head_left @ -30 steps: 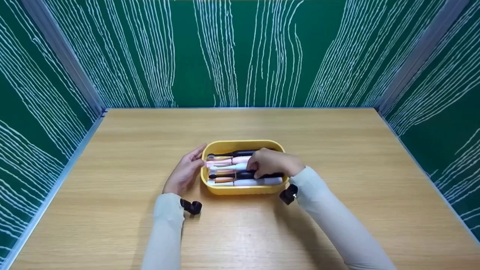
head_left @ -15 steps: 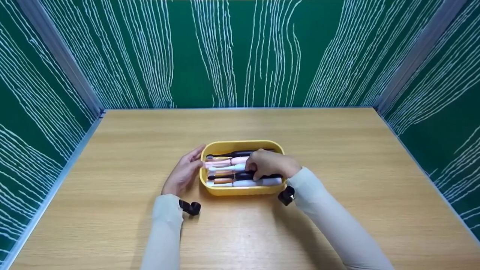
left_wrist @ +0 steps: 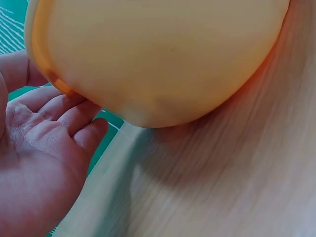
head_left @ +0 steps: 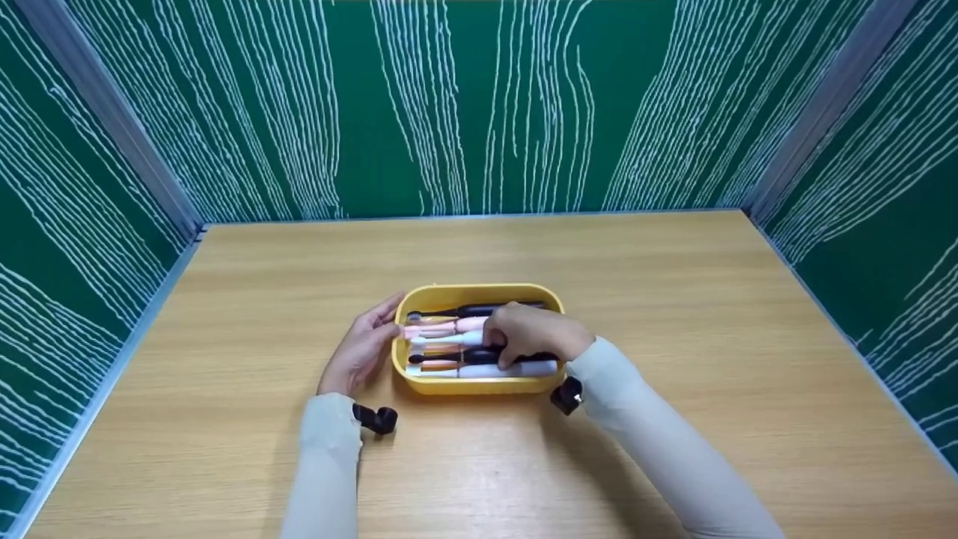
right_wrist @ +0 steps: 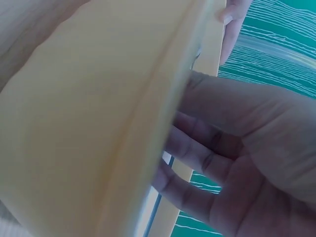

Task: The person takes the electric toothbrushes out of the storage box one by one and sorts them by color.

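A yellow plastic basket (head_left: 479, 386) stands on the table with several electric toothbrushes lying side by side in it. From back to front come a black toothbrush (head_left: 479, 309), a pink toothbrush (head_left: 470, 324), a white toothbrush (head_left: 460, 339), another black toothbrush (head_left: 475, 356) and a pale lavender toothbrush (head_left: 479, 371). My left hand (head_left: 358, 352) holds the basket's left end, thumb at the rim and fingers along the outside wall. Reaching in over the right end, my right hand (head_left: 535, 332) curls thumb and index finger about the front black toothbrush's handle; other fingertips are hidden by the basket wall.
The wooden table (head_left: 479, 464) carries the basket near its middle. Green panels (head_left: 479, 112) with white wavy lines close off the back and sides. A small black camera (head_left: 376, 419) sits on the left wrist, another camera (head_left: 566, 395) on the right.
The head view shifts slightly. My right thumb has slid a little toward the front of the basket, over the lavender handle, widening its gap from the index finger. My left hand keeps its place.
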Action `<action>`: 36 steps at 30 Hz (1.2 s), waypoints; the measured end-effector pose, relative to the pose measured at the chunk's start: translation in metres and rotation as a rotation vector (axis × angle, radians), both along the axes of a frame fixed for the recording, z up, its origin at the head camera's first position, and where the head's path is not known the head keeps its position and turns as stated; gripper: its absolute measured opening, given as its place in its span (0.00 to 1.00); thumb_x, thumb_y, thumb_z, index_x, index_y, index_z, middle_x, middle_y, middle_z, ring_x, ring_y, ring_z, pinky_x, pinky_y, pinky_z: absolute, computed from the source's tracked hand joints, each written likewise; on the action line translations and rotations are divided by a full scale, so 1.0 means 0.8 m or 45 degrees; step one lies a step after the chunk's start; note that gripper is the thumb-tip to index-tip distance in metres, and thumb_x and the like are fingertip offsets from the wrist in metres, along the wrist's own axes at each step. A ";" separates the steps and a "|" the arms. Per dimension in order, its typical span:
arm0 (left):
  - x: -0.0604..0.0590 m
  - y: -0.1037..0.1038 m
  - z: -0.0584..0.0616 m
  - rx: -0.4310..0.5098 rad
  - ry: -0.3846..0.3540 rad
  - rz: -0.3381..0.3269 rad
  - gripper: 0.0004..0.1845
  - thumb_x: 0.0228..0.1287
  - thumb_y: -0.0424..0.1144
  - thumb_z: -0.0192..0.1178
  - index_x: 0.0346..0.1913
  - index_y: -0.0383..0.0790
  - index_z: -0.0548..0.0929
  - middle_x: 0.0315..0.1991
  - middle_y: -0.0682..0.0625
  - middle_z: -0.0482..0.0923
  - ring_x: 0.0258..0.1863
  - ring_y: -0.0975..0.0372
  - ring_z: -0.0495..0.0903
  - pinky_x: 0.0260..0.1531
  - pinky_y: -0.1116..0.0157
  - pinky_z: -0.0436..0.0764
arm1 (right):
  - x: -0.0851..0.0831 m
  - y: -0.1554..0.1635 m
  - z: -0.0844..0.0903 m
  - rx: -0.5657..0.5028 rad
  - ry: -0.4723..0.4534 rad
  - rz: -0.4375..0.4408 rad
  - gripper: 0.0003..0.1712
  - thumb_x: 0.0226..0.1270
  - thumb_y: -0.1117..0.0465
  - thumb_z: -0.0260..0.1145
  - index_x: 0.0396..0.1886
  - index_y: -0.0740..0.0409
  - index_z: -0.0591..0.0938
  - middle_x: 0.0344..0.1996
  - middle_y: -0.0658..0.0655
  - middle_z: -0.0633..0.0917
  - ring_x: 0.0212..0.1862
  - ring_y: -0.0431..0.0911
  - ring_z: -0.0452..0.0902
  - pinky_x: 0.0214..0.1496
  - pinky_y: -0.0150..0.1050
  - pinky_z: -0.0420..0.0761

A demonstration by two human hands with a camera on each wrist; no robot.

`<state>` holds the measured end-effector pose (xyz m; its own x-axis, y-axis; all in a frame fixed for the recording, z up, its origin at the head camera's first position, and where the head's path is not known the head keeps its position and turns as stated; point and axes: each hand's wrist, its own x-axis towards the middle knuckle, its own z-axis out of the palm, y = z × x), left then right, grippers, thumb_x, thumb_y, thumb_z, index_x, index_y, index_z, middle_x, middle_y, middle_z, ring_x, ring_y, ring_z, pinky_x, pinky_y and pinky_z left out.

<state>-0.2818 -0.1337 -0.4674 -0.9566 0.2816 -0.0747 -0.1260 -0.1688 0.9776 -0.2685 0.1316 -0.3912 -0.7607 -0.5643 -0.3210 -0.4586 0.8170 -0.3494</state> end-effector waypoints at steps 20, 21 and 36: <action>0.002 -0.003 -0.006 0.133 0.052 -0.078 0.36 0.61 0.20 0.47 0.73 0.29 0.51 0.76 0.39 0.47 0.76 0.52 0.49 0.75 0.59 0.52 | 0.002 0.002 -0.001 0.023 0.084 0.047 0.14 0.56 0.61 0.73 0.42 0.54 0.85 0.32 0.50 0.82 0.37 0.44 0.75 0.49 0.39 0.81; 0.002 -0.003 -0.007 0.135 0.061 -0.079 0.36 0.61 0.20 0.47 0.73 0.28 0.51 0.76 0.39 0.47 0.76 0.51 0.49 0.75 0.59 0.51 | 0.003 0.002 -0.001 0.025 0.093 0.052 0.13 0.55 0.61 0.74 0.42 0.54 0.85 0.32 0.50 0.83 0.37 0.44 0.75 0.49 0.39 0.81; 0.002 -0.004 -0.006 0.125 0.038 -0.065 0.37 0.60 0.20 0.48 0.73 0.29 0.51 0.76 0.40 0.47 0.75 0.51 0.52 0.73 0.61 0.57 | 0.003 0.002 0.000 0.052 0.105 0.096 0.13 0.60 0.62 0.70 0.45 0.54 0.84 0.35 0.52 0.80 0.38 0.45 0.73 0.50 0.40 0.80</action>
<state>-0.2800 -0.1367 -0.4719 -0.9422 0.3346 -0.0161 -0.1081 -0.2584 0.9600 -0.2658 0.1332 -0.3912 -0.7413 -0.6086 -0.2829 -0.5453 0.7919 -0.2748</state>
